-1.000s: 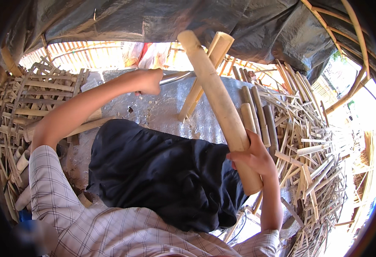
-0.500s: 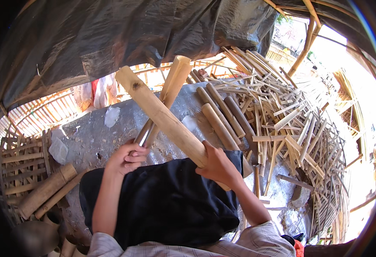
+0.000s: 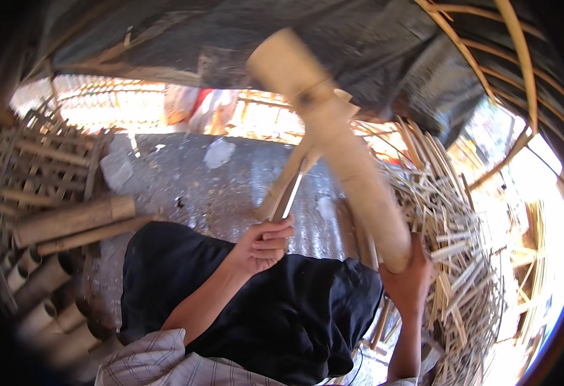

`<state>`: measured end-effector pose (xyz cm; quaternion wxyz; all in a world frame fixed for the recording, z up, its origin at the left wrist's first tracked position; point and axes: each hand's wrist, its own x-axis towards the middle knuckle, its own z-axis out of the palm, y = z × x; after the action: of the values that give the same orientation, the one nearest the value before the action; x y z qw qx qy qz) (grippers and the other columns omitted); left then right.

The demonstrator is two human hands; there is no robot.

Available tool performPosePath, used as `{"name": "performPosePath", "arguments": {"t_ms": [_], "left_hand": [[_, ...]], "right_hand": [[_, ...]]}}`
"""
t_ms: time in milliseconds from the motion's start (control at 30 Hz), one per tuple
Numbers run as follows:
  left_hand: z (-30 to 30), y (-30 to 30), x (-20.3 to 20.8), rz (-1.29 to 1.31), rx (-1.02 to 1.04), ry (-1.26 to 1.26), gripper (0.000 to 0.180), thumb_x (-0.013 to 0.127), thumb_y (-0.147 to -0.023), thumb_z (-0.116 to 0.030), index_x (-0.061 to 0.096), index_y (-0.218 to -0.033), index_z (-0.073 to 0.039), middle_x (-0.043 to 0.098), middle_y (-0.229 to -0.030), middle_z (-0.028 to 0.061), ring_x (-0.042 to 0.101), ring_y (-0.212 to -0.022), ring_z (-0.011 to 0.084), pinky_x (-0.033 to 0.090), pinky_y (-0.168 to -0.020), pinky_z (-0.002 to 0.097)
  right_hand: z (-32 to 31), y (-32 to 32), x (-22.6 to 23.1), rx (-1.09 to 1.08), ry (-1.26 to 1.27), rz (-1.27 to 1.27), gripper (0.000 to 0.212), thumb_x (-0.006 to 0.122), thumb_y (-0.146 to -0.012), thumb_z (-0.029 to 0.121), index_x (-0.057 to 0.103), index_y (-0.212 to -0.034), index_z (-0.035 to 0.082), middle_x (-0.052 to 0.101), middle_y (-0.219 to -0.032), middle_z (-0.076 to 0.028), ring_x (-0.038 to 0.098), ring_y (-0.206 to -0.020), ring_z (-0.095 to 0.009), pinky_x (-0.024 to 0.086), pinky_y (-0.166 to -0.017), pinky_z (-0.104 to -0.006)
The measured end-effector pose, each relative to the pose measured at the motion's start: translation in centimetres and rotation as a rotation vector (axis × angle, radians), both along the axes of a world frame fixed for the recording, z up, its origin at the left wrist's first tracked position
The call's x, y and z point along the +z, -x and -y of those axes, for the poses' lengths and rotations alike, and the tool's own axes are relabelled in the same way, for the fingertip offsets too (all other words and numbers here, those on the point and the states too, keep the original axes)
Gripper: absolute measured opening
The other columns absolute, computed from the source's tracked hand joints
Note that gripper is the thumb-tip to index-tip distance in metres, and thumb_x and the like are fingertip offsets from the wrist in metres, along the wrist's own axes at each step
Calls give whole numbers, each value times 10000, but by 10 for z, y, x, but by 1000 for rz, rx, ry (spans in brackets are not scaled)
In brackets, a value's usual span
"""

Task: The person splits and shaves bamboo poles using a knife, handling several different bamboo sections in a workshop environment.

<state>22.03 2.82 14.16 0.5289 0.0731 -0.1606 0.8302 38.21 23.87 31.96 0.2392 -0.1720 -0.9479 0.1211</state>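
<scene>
My left hand (image 3: 266,248) is closed at the base of a shiny metal knife blade (image 3: 291,196); the fingers hide the handle. Along the blade lies a pale bamboo piece (image 3: 285,179), slanting up and away; whether the blade is wedged in it I cannot tell. My right hand (image 3: 407,273) grips the near end of a thick bamboo tube (image 3: 359,167), blurred by motion. The tube slopes up to the left and crosses in front of the bamboo piece's far end. Black cloth (image 3: 250,315) covers my lap beneath both hands.
A grey sheet surface (image 3: 198,186) spreads ahead of me. Heaped split bamboo strips (image 3: 462,257) lie on the right. To the left are a slatted bamboo crate (image 3: 50,154), a thick bamboo length (image 3: 76,219) and several tubes (image 3: 44,283). Black plastic sheeting (image 3: 166,45) hangs above.
My view has turned, so both hands appear farther right. The bamboo tube in my right hand now stands steeper, its far end raised. My left hand keeps its grip on the knife.
</scene>
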Motion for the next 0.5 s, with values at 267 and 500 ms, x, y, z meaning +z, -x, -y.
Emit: {"name": "performPosePath", "arguments": {"t_ms": [267, 500], "left_hand": [[26, -9, -17, -120, 161, 215, 36, 548, -1071, -98, 551, -1039, -81, 391, -654, -78, 322, -403, -19, 259, -334, 134], [22, -21, -1, -217, 196, 397, 154, 621, -1016, -96, 472, -1051, -107, 379, -645, -85, 303, -406, -21, 244, -333, 153]], "right_hand": [[16, 61, -31, 150, 77, 298, 773, 786, -665, 52, 514, -1379, -65, 656, -1184, -288, 668, -1079, -428, 519, -973, -453], [-43, 50, -60, 129, -17, 456, 988, 785, -651, 36, 360, -1539, -49, 528, -1414, -275, 536, -1318, -388, 431, -1116, -444]]}}
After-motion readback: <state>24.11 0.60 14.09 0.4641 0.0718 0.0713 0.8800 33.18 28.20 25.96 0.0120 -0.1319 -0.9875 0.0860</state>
